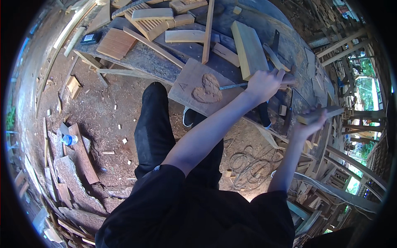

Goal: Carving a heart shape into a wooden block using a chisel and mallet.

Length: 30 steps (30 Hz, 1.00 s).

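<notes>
My left hand point(264, 86) is closed round the handle of a chisel point(233, 86), whose thin blade points left. The blade's tip is at the right edge of a rough heart-shaped hollow point(206, 90) carved in a flat wooden board point(180, 94). That board lies at the bench's near edge, above my legs. Off to the right, my right hand point(311, 122) grips a wooden block point(322, 115), held apart from the chisel handle. A thick pale timber block point(250, 47) lies just beyond my left hand.
Wood offcuts, including a slatted piece point(142, 22) and a reddish board point(116, 43), crowd the dark workbench point(153, 62). A hand saw point(276, 41) lies at the back right. Coiled cord point(250, 165), scraps and a plastic bottle point(69, 139) are on the floor side.
</notes>
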Available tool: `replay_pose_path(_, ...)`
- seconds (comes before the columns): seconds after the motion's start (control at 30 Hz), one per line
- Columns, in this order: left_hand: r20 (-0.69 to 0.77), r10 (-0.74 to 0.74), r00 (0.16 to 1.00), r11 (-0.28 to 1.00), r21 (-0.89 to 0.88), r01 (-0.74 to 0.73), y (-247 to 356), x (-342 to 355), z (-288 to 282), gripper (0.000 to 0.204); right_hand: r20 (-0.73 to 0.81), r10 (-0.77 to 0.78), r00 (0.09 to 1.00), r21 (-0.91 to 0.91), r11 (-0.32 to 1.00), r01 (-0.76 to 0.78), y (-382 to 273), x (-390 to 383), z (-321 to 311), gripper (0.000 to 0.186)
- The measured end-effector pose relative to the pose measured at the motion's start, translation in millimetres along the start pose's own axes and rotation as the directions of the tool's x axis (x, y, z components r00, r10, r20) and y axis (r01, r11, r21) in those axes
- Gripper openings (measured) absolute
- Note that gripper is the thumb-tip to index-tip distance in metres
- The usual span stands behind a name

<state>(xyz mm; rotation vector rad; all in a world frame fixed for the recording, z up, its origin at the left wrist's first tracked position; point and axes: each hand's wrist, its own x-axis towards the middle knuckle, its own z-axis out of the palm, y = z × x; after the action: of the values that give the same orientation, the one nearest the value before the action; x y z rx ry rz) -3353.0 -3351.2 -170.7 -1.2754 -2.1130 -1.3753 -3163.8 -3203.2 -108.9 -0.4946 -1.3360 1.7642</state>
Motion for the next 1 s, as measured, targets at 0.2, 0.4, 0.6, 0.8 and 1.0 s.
replay_pose_path(0.2,-0.019,-0.008,1.000,1.000,-0.010,0.008,-1.6,-0.1,-0.1,0.036,0.145,0.076,0.986,0.027,0.996,-0.081,-21.7,-6.4,36.3,0.047)
replay_pose_path(0.4,0.064,-0.028,0.998,1.000,-0.002,0.028,-3.2,-5.9,-10.0,0.037,0.202,0.208,0.957,-0.569,0.821,-0.058,-19.9,-10.1,45.8,0.047)
replay_pose_path(0.6,0.002,-0.021,1.000,0.998,-0.056,0.021,-3.2,-6.2,-7.0,0.036,0.197,0.199,0.960,-0.475,0.876,-0.084,9.6,6.6,-20.1,0.043)
replay_pose_path(0.8,0.023,0.003,1.000,0.999,-0.049,-0.002,-3.3,-8.9,-12.4,0.037,-0.103,-0.180,0.978,-0.169,0.972,0.161,26.7,-23.7,30.2,0.046)
replay_pose_path(1.0,-0.024,0.054,0.998,0.994,-0.090,-0.056,-8.5,-16.9,-31.3,0.039,0.172,0.158,0.973,-0.370,0.925,-0.085,2.2,-74.2,61.3,0.053)
